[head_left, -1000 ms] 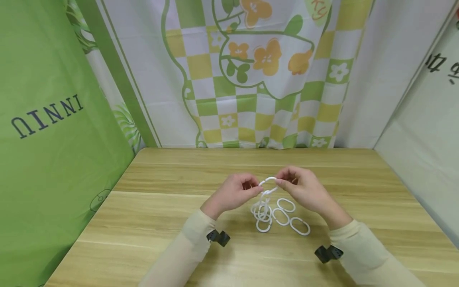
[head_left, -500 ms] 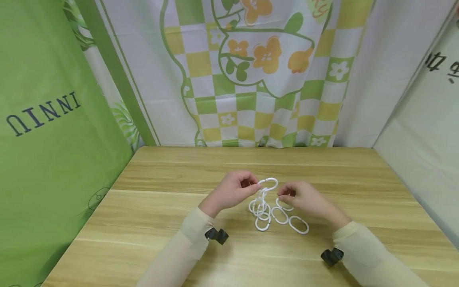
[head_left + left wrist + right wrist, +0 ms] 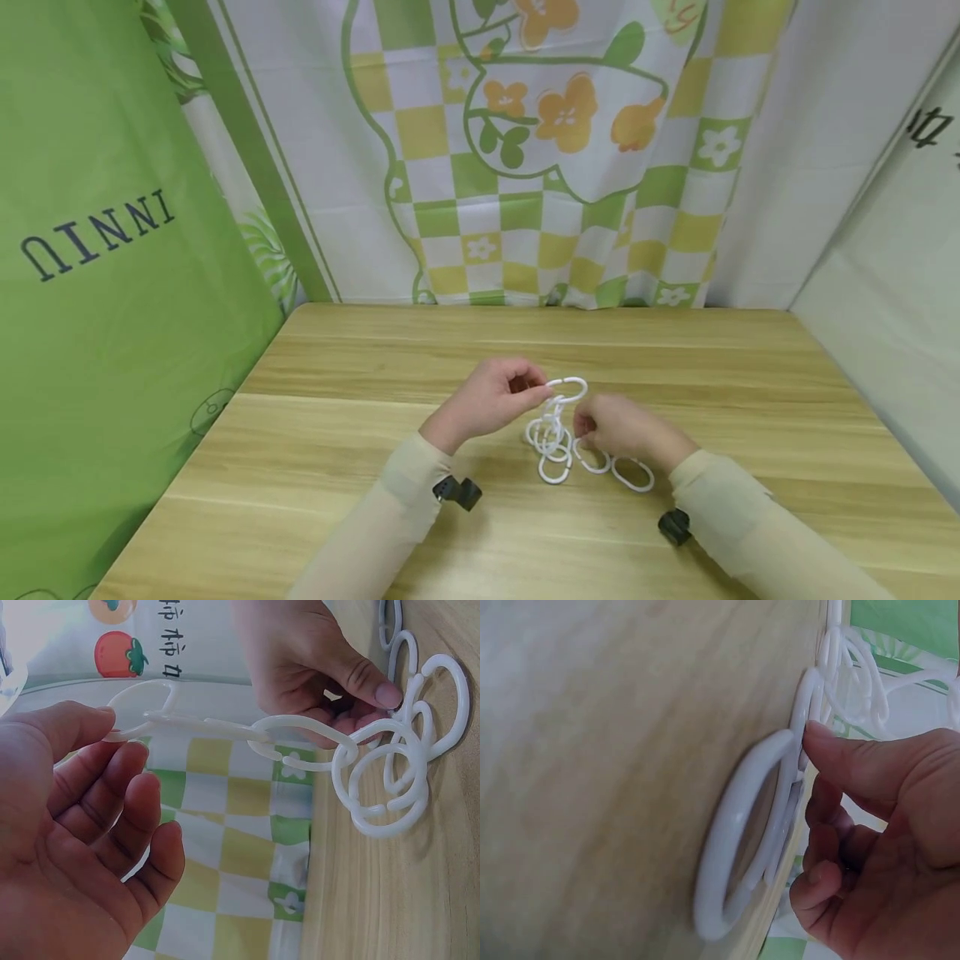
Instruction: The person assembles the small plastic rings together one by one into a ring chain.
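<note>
My left hand [image 3: 498, 396] pinches the end link of a white plastic chain [image 3: 304, 724] between thumb and index finger, its other fingers loosely curled. From that hand the chain sags to a small heap of links on the table. Right of the heap, my right hand [image 3: 626, 429] reaches down with curled fingers and pinches a loose oval link [image 3: 802, 712] at its edge. Its fingertips are partly hidden in the head view. Another loose link [image 3: 633, 475] lies flat beside it. One link that lay farther back is now hidden by the right hand.
A wooden table [image 3: 360, 467] carries all the links. A checked, flowered curtain [image 3: 525, 208] hangs behind it. Green cloth [image 3: 112, 333] borders the left side and white cloth [image 3: 885, 317] the right. Small black cameras sit on both wrists.
My right hand has let go of the chain's end link and moved down to the loose links. The left hand keeps its grip, almost in the same place.
</note>
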Tool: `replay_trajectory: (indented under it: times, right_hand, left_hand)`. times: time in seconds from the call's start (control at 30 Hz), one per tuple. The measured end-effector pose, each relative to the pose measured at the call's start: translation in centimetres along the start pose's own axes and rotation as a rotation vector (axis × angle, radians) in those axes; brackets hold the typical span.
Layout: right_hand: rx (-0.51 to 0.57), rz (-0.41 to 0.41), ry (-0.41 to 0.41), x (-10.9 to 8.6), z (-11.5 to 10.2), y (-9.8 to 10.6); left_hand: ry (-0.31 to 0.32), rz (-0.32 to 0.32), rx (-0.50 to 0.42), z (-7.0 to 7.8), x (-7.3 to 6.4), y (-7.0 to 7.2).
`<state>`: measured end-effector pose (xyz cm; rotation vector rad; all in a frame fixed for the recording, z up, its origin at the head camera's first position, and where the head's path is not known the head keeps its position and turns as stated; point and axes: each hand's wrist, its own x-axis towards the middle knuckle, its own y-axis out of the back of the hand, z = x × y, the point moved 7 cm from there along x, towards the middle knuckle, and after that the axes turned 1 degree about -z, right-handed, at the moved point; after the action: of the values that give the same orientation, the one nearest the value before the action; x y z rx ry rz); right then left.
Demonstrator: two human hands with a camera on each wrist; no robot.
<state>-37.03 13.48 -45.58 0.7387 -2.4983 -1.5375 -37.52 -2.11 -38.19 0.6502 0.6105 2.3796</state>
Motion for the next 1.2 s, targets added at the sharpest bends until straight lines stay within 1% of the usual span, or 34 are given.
replay_trajectory:
  times: [0.1,0.17,0.27,0.37,0.43,0.53,0.67,0.8,0.97,1.07,1.2]
  right_hand:
    - [-0.032,0.002,0.036,-0.1,-0.2,0.0]
    - [-0.032,0.009,0.056,-0.3,-0.2,0.1]
    - [0.029,0.026,0.067,-0.6,0.0,0.3]
    - [0.128,0.065,0.043,-1.0,0.5,1.1]
    - [0.163,0.106,0.039,-1.3,0.6,2.0]
    - [0.188,0.178,0.056,-1.9,0.2,3.8]
    - [0.206,0.285,0.078,-2.7,-0.6,6.1]
    - [0.204,0.381,0.082,-3.5,-1.4,7.5]
    - [0.198,0.438,0.093,-3.8,-2.4,7.9]
    - [0.202,0.446,0.079,-3.8,-2.7,7.8]
    - [0.208,0.444,0.077,-3.7,-2.8,7.5]
  left_hand:
    - [-0.007,-0.001,0.005,0.2,0.1,0.0]
    - [-0.016,-0.001,0.009,0.2,0.2,0.0]
    - [-0.03,0.0,0.018,0.3,0.3,0.0]
    - [-0.033,0.0,0.024,0.3,0.4,-0.1]
    - [-0.03,-0.001,0.028,0.2,0.4,-0.2]
    - [-0.024,-0.006,0.027,0.0,0.4,-0.3]
    - [-0.014,-0.01,0.03,-0.2,0.4,-0.3]
    - [-0.007,-0.016,0.046,-0.4,0.3,-0.4]
    - [-0.024,-0.045,0.052,-0.2,0.2,-1.0]
    - [-0.041,-0.061,0.054,0.1,0.1,-1.4]
    - [-0.054,-0.065,0.068,0.5,0.1,-1.6]
